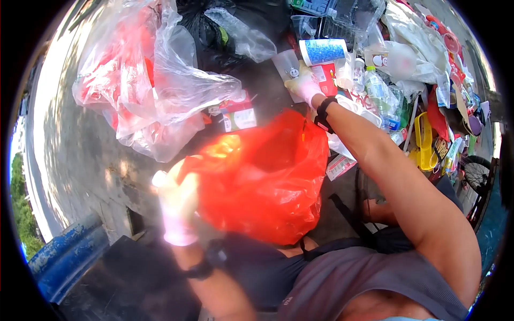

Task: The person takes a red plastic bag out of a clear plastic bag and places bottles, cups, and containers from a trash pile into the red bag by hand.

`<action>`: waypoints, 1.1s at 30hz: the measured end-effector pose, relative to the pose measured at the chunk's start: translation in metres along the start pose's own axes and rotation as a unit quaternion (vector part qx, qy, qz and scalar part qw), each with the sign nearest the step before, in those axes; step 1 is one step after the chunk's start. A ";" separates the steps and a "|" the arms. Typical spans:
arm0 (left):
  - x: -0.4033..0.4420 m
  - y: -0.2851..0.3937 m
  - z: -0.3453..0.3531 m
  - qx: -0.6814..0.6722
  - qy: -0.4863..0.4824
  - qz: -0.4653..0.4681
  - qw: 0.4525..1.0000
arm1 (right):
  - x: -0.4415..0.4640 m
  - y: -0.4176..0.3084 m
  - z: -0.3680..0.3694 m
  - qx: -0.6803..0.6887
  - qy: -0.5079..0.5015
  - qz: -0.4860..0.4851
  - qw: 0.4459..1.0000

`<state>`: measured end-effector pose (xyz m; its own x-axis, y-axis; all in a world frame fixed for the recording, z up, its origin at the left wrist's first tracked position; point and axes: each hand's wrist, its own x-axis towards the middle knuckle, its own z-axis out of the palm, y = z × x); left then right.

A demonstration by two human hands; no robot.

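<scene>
My left hand, in a pale glove, is blurred at the left side of a red plastic bag, its fingers closed around the bag's edge. The bag's mouth gapes toward the top. My right hand, gloved too, reaches into the pile of waste at the upper middle. A translucent cup touches its fingers, and a red and white carton lies just to its right. Above it rests a blue and white cup. What its fingertips hold is hard to make out.
Clear bags with red contents lie at the upper left, beside a black bag. Plastic bottles and a yellow basket are in the pile at right. A blue metal edge stands at lower left.
</scene>
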<state>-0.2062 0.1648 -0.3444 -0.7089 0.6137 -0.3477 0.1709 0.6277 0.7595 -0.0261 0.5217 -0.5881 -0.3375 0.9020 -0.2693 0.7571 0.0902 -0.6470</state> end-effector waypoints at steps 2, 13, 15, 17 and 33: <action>0.002 0.001 0.000 0.043 0.001 0.005 0.999 | -0.009 0.013 -0.004 0.016 0.033 -0.125 0.991; 0.005 -0.013 -0.008 0.246 0.090 0.049 0.964 | -0.159 -0.026 -0.068 0.082 -0.179 -0.437 0.877; -0.012 0.021 -0.010 0.028 0.033 0.006 0.999 | -0.173 -0.022 -0.057 0.109 -0.192 -0.452 0.865; -0.020 0.038 -0.010 -0.173 0.043 0.060 0.982 | -0.186 -0.025 -0.050 0.144 -0.210 -0.442 0.860; -0.009 0.015 0.045 0.270 -0.099 0.226 0.931 | -0.172 -0.016 -0.033 0.187 -0.341 -0.119 0.914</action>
<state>-0.1667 0.1905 -0.3543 -0.3507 0.9160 -0.1949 0.7774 0.4008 0.4848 0.0380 0.3795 -0.5075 -0.8339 0.3915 -0.3890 0.4160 -0.0171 -0.9092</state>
